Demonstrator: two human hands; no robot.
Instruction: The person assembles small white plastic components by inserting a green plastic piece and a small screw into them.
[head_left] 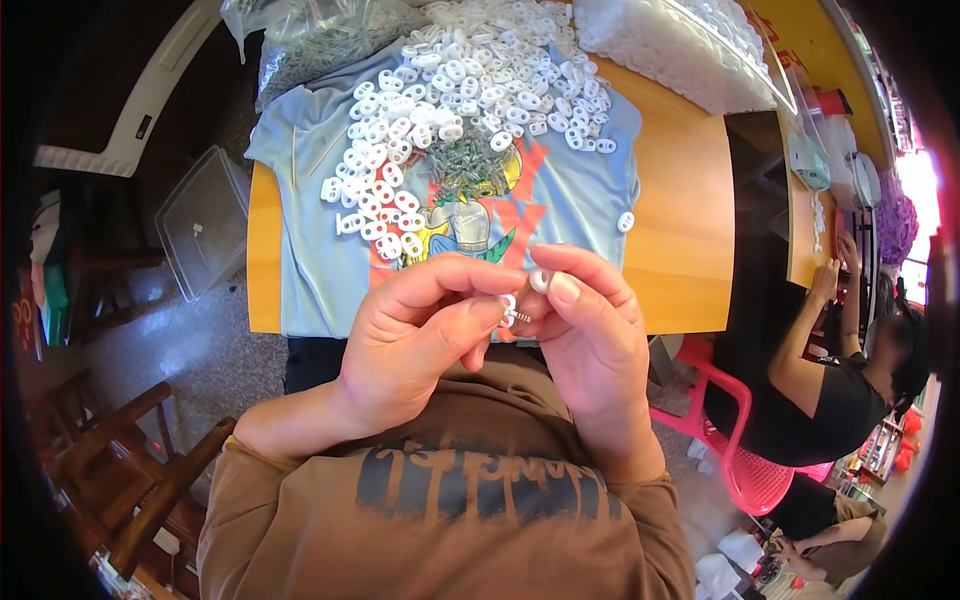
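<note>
My left hand [415,335] and my right hand [590,335] meet in front of my chest, just below the table's near edge. Between the fingertips sits a small white plastic piece [538,280], pinched by the right thumb and fingers. The left thumb and forefinger pinch a tiny metal spring [519,316] against another white piece [508,303]. Beyond the hands, a heap of white plastic pieces [470,85] lies on a light blue printed shirt [310,250] spread over the wooden table [680,220]. A small pile of grey metal springs [465,165] rests in the middle of the shirt.
Clear plastic bags [320,35] of parts lie at the table's far left and far right [680,45]. A clear plastic lid [205,220] lies on the floor at left, with wooden chairs [140,470] lower left. A person in black [830,400] sits on a pink chair [740,440] at right.
</note>
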